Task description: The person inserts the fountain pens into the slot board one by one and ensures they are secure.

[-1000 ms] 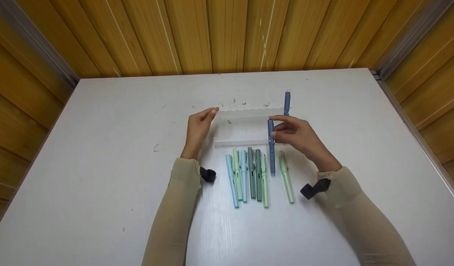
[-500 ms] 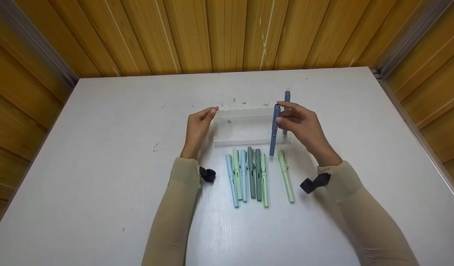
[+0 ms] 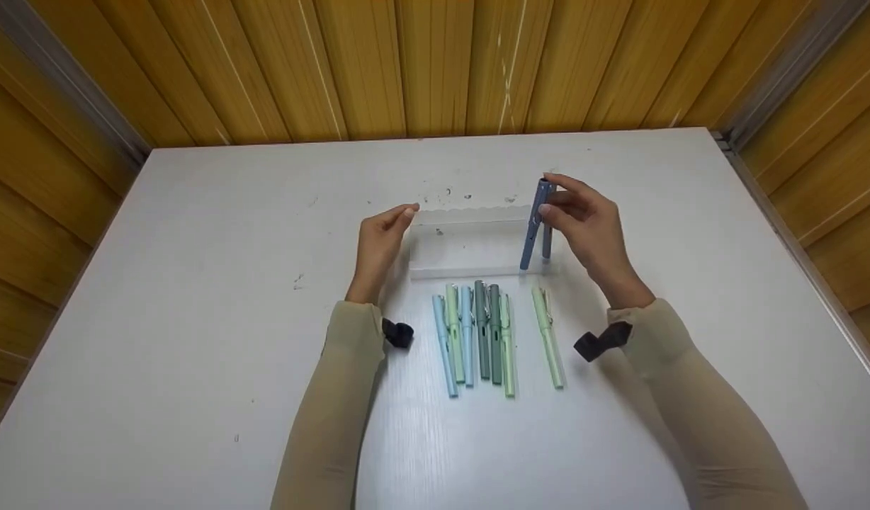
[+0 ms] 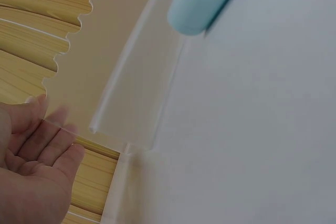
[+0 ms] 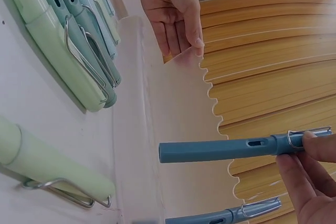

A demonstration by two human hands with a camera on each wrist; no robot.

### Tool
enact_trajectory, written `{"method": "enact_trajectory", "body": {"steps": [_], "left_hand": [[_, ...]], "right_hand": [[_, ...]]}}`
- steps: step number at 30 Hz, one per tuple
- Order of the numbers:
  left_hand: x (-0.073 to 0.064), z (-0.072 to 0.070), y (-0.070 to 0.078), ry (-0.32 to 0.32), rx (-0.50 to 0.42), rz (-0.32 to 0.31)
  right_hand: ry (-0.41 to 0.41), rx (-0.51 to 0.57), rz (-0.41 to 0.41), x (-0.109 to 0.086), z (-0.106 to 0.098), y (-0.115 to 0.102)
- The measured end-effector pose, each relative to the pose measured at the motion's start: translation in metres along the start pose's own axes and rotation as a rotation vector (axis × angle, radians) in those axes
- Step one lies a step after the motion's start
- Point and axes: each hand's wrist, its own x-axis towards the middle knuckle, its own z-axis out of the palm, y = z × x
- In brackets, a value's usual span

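Note:
My left hand pinches the far left corner of a clear plastic pen stand; its wavy-edged back panel shows in the right wrist view. My right hand grips a dark blue pen near its capped end, by the metal clip. That pen tilts over the right part of the stand, lower end toward me. Just to its right, a second dark blue pen stands in the stand, partly hidden behind the right hand in the head view.
In front of the stand several pens lie side by side: light blue, pale green and dark green. One more pale green pen lies apart to their right. A wooden panel wall rises behind the white table.
My right hand has carried the dark blue pen up, away from me and slightly right, from beside the lying pens to over the stand. My left hand has stayed at the corner.

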Motion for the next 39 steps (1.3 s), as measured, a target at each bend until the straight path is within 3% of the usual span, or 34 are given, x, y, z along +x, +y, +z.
{"method": "enact_trajectory", "body": {"steps": [18, 39], "left_hand": [[0.001, 0.001, 0.001, 0.005, 0.015, -0.006], [0.001, 0.001, 0.001, 0.015, 0.033, -0.031]], "right_hand": [[0.091, -0.042, -0.124, 0.007, 0.004, 0.007], [0.059, -0.109, -0.037, 0.006, 0.004, 0.022]]}}
